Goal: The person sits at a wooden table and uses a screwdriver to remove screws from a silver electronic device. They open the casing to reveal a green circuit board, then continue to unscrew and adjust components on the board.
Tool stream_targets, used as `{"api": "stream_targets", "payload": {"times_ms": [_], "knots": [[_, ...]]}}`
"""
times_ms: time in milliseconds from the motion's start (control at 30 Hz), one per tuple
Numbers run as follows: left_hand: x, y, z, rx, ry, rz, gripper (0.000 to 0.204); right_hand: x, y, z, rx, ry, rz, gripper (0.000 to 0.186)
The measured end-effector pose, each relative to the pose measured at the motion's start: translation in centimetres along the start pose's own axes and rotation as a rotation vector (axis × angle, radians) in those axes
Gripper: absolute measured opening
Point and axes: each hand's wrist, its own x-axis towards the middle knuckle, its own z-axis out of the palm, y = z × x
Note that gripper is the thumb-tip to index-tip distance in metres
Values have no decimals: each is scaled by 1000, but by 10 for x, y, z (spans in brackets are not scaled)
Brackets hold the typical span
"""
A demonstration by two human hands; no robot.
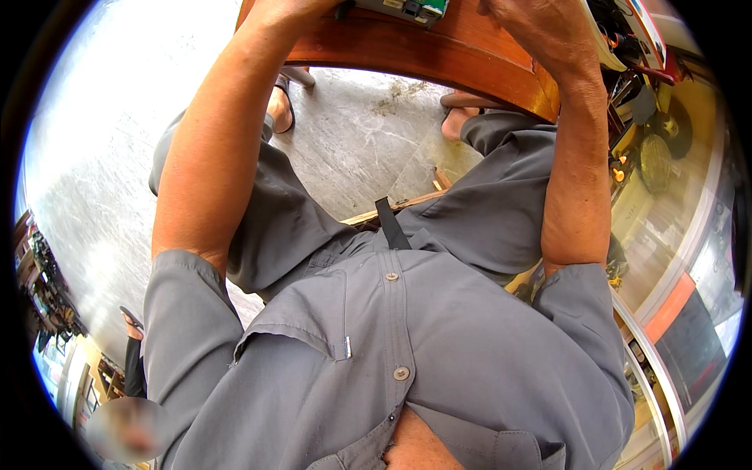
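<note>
At the top edge, a device with a green circuit board and pale connectors lies on a reddish-brown wooden table. My left hand is at the device's left, cut off by the picture's edge, so its fingers are out of sight. A small dark piece shows between that hand and the device, too little of it to name. To the right of the device, my right hand is over the table. Most of its fingers fall outside the picture, and whatever they may hold is hidden.
The table's curved front edge is above my knees. Cables and small parts crowd a container at the table's right. Further right stands a glass-sided case with various items. Grey floor shows between my legs. Another person's arm appears at the lower left.
</note>
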Motion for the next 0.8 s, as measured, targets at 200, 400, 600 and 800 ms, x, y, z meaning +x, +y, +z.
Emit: {"api": "stream_targets", "payload": {"times_ms": [200, 400, 600, 800], "knots": [[1, -2, 5, 23, 0, 23, 17, 1, 16, 9, -1, -47, -107, 22], [1, 4, 1, -4, -22, 7, 18, -1, 4, 5, -94, -142, -56, 22], [-3, 0, 1, -20, -10, 27, 18, 1, -2, 9, -36, -219, 33, 27], [-3, 1, -1, -19, -34, 37, 18, 2, 2, 12, -58, -222, 5, 31]]}}
